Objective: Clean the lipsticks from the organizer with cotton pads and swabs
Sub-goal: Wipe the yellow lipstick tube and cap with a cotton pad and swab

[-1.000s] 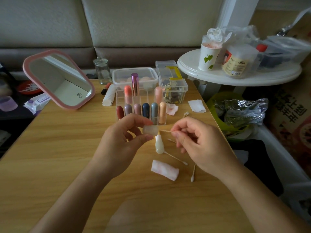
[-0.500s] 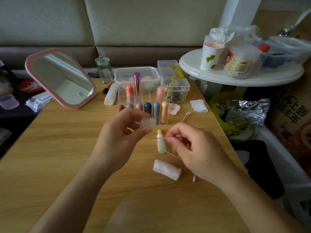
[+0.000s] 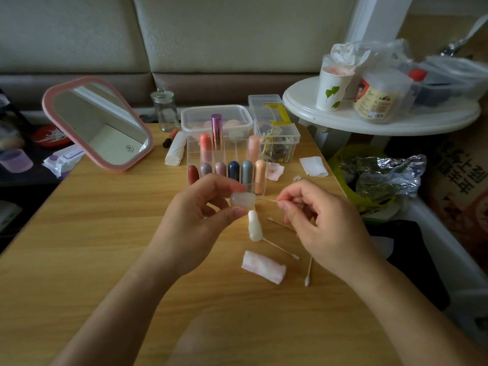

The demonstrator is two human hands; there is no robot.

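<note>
My left hand (image 3: 195, 228) pinches a small frosted lipstick cap (image 3: 243, 200) between thumb and fingers. In my right hand (image 3: 322, 225) is a cotton swab (image 3: 266, 200) whose tip reaches into the cap's open end. The uncapped whitish lipstick body (image 3: 254, 226) lies on the table just below the cap. The clear organizer (image 3: 261, 186) stands behind my hands with several coloured lipsticks upright in it. A rolled pinkish cotton pad (image 3: 264, 266) and loose swabs (image 3: 282, 250) lie near my right hand.
A pink-framed mirror (image 3: 97, 122) leans at the back left. Behind the organizer are a glass jar (image 3: 165, 110), a lidded tub (image 3: 216, 120) and a clear box (image 3: 276, 128). The white side table (image 3: 380, 117) and green bin (image 3: 369, 186) sit to the right.
My right hand dipped toward the table half a second ago and has come back up, bringing the swab's tip to the cap. The left hand has kept the cap nearly still.
</note>
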